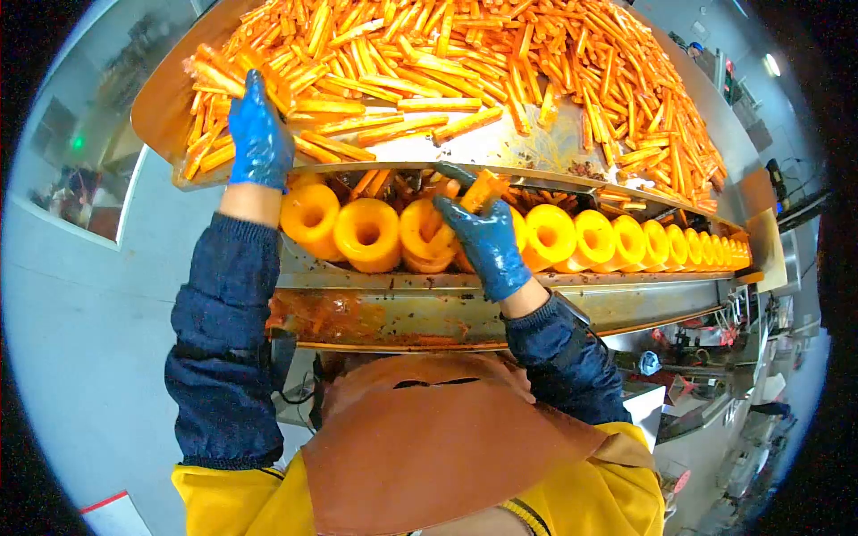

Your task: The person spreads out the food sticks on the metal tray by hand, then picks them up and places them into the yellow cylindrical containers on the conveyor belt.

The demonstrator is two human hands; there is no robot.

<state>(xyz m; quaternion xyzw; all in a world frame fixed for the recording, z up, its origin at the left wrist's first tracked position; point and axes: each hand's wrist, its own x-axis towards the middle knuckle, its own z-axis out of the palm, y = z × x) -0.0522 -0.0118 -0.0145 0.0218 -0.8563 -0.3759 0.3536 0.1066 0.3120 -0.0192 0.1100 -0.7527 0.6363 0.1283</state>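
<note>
My left hand (260,132), in a wet blue glove, is closed around a few oily orange food sticks (214,70) at the left end of a metal tray (527,150). A large heap of the same sticks (465,54) lies in the tray. In another blue glove, my right hand (490,248) grips a short bunch of sticks (483,189) just above the row of thick yellow ring-shaped cups. Beside its fingers, one yellow cup (418,234) has a piece of stick in its opening. My right fingertips are partly hidden.
The yellow cups (593,239) run in a line to the far right, below the tray's edge. Closer to me is a metal ledge (447,320) stained with orange sauce. A brown apron (438,447) covers my front. Machinery (706,357) stands at the right.
</note>
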